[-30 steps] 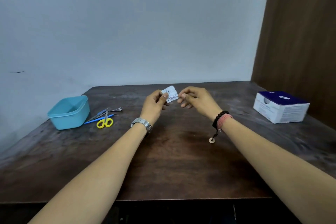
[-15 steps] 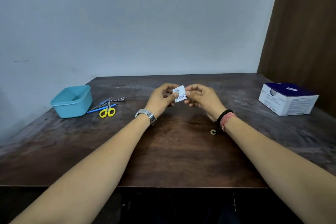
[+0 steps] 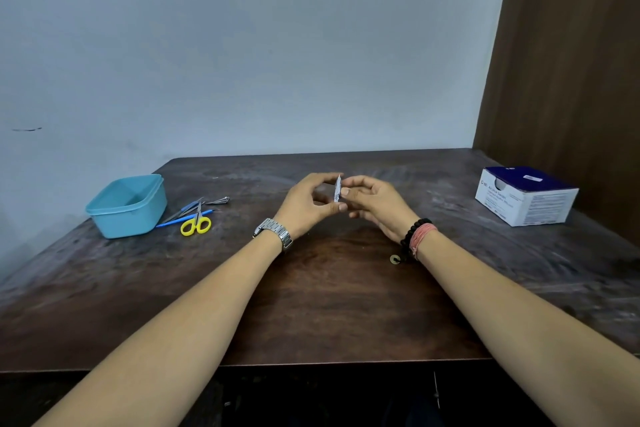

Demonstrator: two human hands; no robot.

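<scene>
A small white printed packet [image 3: 337, 188] is held above the middle of the dark wooden table [image 3: 329, 305], turned edge-on to the camera. My left hand [image 3: 304, 206] pinches it from the left between thumb and fingers. My right hand [image 3: 372, 203] pinches it from the right. Both hands hover over the table, fingertips almost touching. A metal watch sits on my left wrist, and bead and pink bracelets on my right.
A light blue plastic tub [image 3: 128, 204] stands at the left. Beside it lie yellow-handled scissors [image 3: 196, 222], a blue-handled tool [image 3: 180, 218] and metal instruments [image 3: 218, 200]. A white and navy box [image 3: 524, 196] sits at the right near a brown panel.
The packet has turned from face-on to edge-on between my fingers. Both hands have stayed close together over the middle of the table, and the camera's view has shifted a little.
</scene>
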